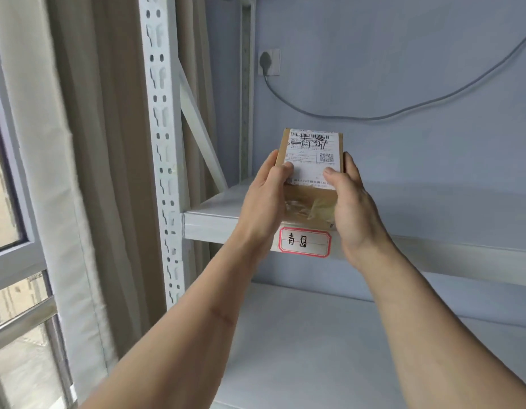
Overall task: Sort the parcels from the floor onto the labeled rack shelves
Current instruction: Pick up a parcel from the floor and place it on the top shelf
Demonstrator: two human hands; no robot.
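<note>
A small brown cardboard parcel (pixel 310 160) with a white shipping label and handwritten black characters is held above the front edge of the upper white rack shelf (pixel 433 208). My left hand (pixel 263 199) grips its left side and my right hand (pixel 351 202) grips its right side, thumbs on the label. Just below the parcel, a red-bordered white shelf label (pixel 304 242) with handwritten characters is stuck on the shelf's front lip.
The white perforated rack post (pixel 163 143) stands at the left, with a diagonal brace (pixel 201 128) behind it. A lower shelf (pixel 315 349) lies beneath. Beige curtain (pixel 87 143) and a window are at the far left. A wall socket (pixel 269 62) and grey cable hang on the blue wall.
</note>
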